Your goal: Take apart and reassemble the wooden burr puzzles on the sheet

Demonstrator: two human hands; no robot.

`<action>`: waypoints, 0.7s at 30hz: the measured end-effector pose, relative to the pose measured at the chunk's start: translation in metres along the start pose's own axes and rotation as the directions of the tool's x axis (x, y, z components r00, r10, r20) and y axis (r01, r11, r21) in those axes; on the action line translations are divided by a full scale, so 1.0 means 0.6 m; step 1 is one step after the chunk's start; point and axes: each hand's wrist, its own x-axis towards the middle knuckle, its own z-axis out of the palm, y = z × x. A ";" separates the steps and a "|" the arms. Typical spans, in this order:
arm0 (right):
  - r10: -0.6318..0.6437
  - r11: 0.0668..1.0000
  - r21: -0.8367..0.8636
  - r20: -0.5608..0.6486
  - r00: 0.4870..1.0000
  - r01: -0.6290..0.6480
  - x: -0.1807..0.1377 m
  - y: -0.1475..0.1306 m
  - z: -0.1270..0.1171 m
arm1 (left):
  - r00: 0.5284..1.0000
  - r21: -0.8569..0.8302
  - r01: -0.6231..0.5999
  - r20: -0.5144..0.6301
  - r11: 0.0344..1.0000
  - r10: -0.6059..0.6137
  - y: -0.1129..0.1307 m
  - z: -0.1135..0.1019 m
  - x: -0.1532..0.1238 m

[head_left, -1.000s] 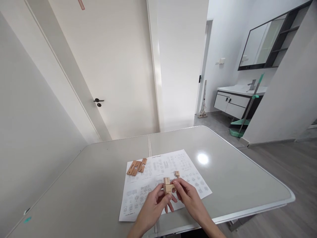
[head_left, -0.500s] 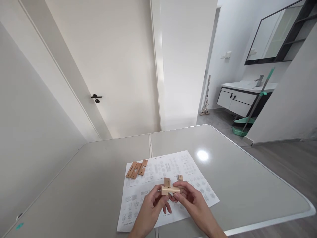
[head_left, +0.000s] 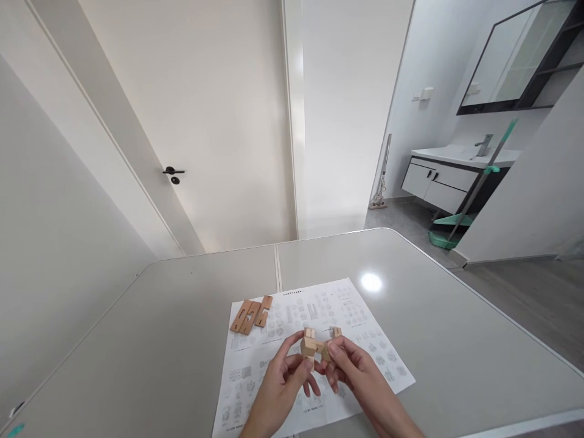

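Wooden puzzle pieces (head_left: pixel 309 347), pale and notched, are held together between both hands above a printed sheet. My left hand (head_left: pixel 285 380) pinches the left end with thumb and fingers. At the other end, my right hand (head_left: pixel 353 368) has its thumb and fingertips closed on a darker piece (head_left: pixel 325 351). How the pieces lock together is partly hidden by the fingers. Just behind the right hand a small wooden block (head_left: pixel 336 332) stands on the instruction sheet (head_left: pixel 292 420). Several flat brown slotted wooden pieces (head_left: pixel 250 315) lie at the sheet's upper left corner.
The grey table (head_left: pixel 137 340) has a seam running beneath the sheet and a bright light reflection at right. Beyond it are a white door (head_left: pixel 228 121), a washbasin cabinet (head_left: pixel 440 179), a green dustpan (head_left: pixel 442 239) and a mop (head_left: pixel 382 179).
The held wooden pieces have been turned, so the long pale bar no longer lies crosswise toward me. My right fingers have shifted their grip, and the camera view has moved slightly.
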 end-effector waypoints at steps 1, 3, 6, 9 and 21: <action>-0.001 1.000 -0.027 -0.012 1.000 0.000 0.002 -0.002 0.000 | 1.000 -0.007 0.002 0.000 1.000 -0.002 -0.001 -0.001 0.002; -0.002 0.996 -0.086 -0.040 0.999 -0.002 0.008 -0.005 -0.002 | 1.000 -0.027 0.008 0.001 1.000 -0.008 -0.002 -0.004 0.006; -0.010 0.983 -0.185 -0.078 0.997 -0.005 0.018 -0.008 -0.011 | 1.000 -0.044 0.023 -0.001 0.999 -0.023 -0.002 -0.012 0.014; -0.038 0.947 -0.321 -0.114 0.993 -0.001 0.032 -0.008 -0.029 | 0.999 -0.030 0.041 -0.015 0.999 -0.042 -0.002 -0.023 0.024; -0.049 0.561 -0.825 0.056 0.997 0.074 0.047 0.013 -0.039 | 0.995 -0.043 -0.012 -0.102 0.999 0.007 -0.030 -0.039 0.057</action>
